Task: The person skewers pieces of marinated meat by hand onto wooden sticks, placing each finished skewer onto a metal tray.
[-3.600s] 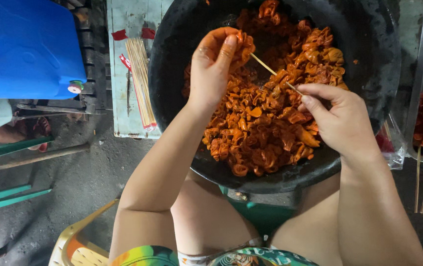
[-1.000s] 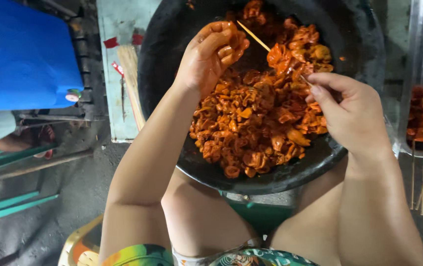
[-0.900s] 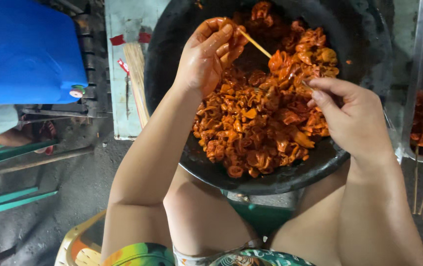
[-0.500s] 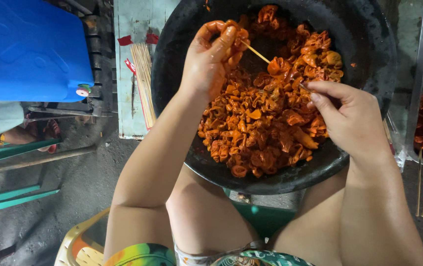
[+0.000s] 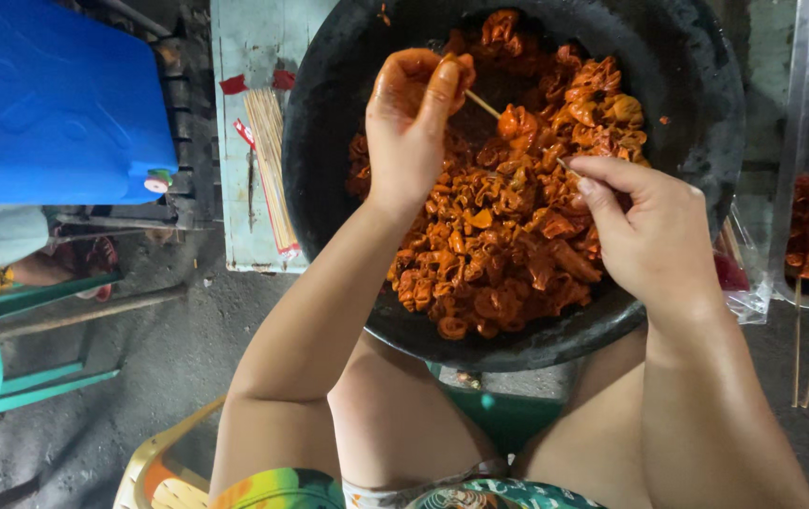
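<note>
— What do the hands nearest the camera hold?

— The right hand (image 5: 654, 236) pinches one end of a thin bamboo skewer (image 5: 485, 105); the left hand (image 5: 414, 118) closes on orange marinated meat at its tip, above the wide black basin (image 5: 696, 123).

— How does the meat look to handle?

— Soft, slick; grip firmly near the point.

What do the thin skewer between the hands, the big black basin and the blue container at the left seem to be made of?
Skewer: probably bamboo or wood, pale tan, matte, very thin, like the bundle of sticks beside the basin.
Black basin: looks like plastic, dull and scuffed, though metal cannot be excluded.
Blue container: likely moulded plastic, smooth with a soft sheen and shallow dents.
</note>
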